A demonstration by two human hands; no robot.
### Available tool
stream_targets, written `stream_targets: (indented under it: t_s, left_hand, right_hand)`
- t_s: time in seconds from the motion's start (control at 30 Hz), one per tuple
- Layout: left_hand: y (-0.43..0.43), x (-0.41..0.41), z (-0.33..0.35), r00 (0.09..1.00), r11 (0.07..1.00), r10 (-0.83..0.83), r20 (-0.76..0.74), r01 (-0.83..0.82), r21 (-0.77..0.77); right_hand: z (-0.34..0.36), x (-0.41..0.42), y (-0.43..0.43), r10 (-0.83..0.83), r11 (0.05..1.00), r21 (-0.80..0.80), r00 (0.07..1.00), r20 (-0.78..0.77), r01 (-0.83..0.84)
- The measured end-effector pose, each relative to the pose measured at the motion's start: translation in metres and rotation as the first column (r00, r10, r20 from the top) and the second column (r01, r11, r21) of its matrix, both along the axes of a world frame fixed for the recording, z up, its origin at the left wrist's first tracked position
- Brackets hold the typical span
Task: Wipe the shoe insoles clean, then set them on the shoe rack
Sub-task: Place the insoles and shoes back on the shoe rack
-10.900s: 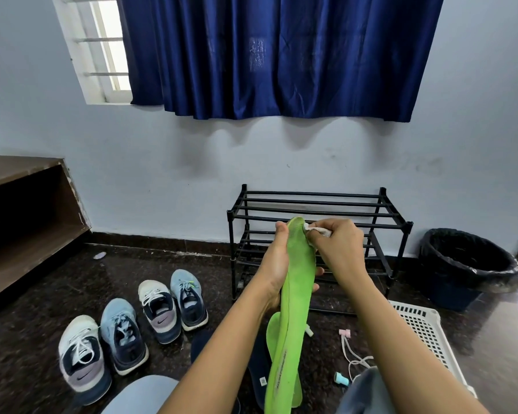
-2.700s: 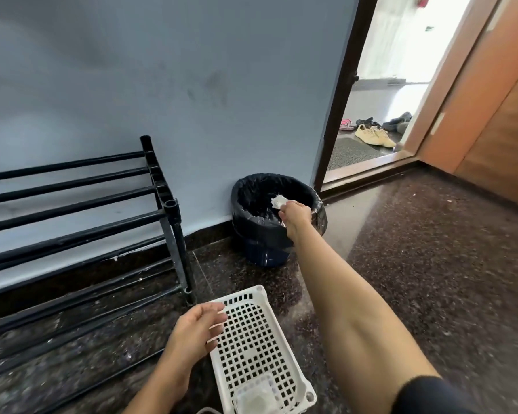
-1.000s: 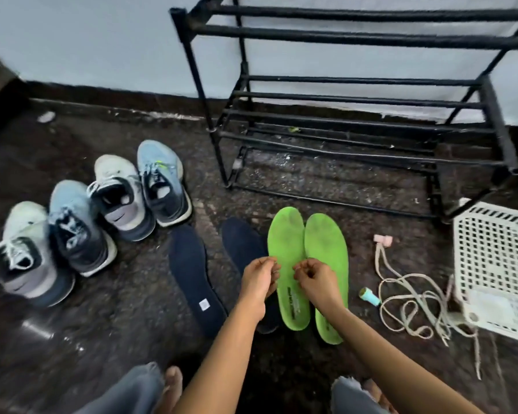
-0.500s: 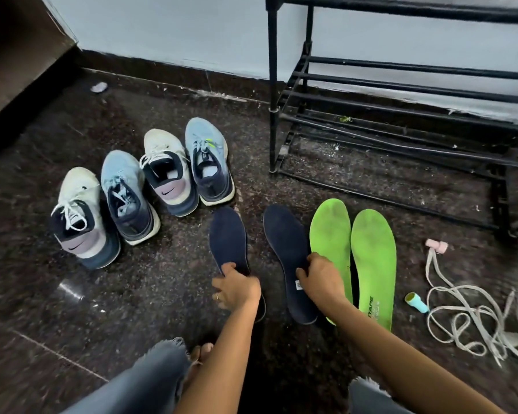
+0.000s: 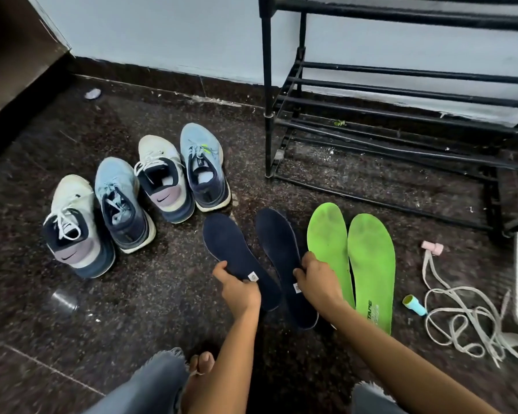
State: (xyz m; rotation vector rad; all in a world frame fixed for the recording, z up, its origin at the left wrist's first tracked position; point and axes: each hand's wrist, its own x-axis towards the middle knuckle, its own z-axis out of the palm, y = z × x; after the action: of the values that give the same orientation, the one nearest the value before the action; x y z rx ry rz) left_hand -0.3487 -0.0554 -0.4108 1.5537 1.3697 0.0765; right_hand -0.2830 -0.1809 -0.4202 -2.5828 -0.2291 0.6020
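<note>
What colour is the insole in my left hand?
The insole is dark navy blue, shown best in the head view.

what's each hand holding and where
Left hand grips the left navy insole at its heel half; right hand grips the right navy insole mid-length.

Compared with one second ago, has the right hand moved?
Yes. The right hand moved left, off the green insoles in front of the shoe rack, and now grips the navy insole beside them.
</note>
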Motion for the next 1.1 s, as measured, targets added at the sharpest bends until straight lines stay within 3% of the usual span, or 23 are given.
stream_targets:
  t_s: [0.13, 0.27, 0.53, 0.73, 0.93, 1.1]
  left_hand:
    - [-0.009, 0.005, 0.027, 0.96, 0.954, -0.203, 0.195, 0.15, 0.258]
    - [-0.027, 0.018, 0.055, 0.851, 0.88, -0.381, 0.362, 0.213, 0.425]
    - [-0.055, 0.074, 0.112, 0.627, 0.835, -0.527, 0.574, 0.256, 0.487]
    - [-0.035, 0.167, 0.134, 0.58, 0.747, -0.647, 0.495, 0.351, 0.565]
    - [-0.011, 0.249, 0.149, 0.671, 0.714, -0.675, 0.306, 0.489, 0.501]
    - [0.004, 0.291, 0.154, 0.64, 0.611, -0.757, 0.131, 0.622, 0.49]
  right_hand:
    - [0.025, 0.008, -0.021, -0.134, 0.962, 0.245, 0.99, 0.039, 0.121]
    - [0.07, 0.019, -0.053, -0.291, 0.884, 0.422, 0.943, 0.159, 0.201]
    - [0.14, 0.057, -0.084, -0.587, 0.662, 0.67, 0.788, 0.185, 0.336]
    - [0.164, 0.138, -0.081, -0.638, 0.634, 0.685, 0.743, 0.202, 0.359]
    - [0.167, 0.224, -0.062, -0.61, 0.675, 0.638, 0.767, 0.2, 0.371]
    - [0.16, 0.261, -0.041, -0.602, 0.717, 0.567, 0.771, 0.209, 0.406]
